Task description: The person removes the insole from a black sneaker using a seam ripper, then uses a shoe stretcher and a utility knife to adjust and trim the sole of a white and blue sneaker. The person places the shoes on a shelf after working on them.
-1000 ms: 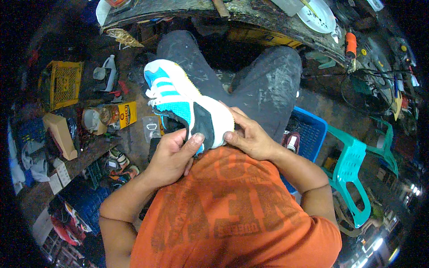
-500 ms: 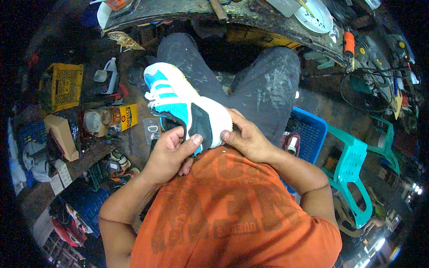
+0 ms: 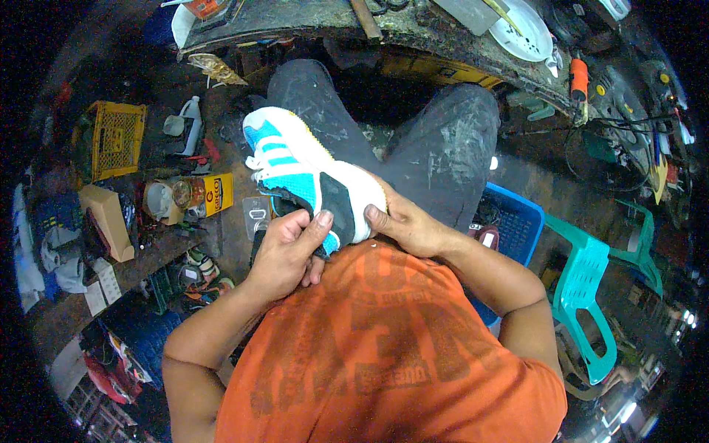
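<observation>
A blue, white and black sneaker lies on its side across my lap, its toe pointing to the far left. The thick white sole faces right. At the heel collar, my left hand is closed on the shoe, thumb on the black side panel and other fingers partly hidden below. My right hand grips the sole near the heel, with the thumb on its white edge and the fingers tucked behind it. White laces show on the upper. The collar edge looks dark and ragged.
A cluttered workbench runs beyond my knees, holding a white plate. To the left are a yellow crate and a cardboard box. A blue basket and a green plastic chair stand on the right.
The right thumb has shifted slightly up along the sole edge. Both hands keep their hold on the sneaker, and the whole view has moved a little.
</observation>
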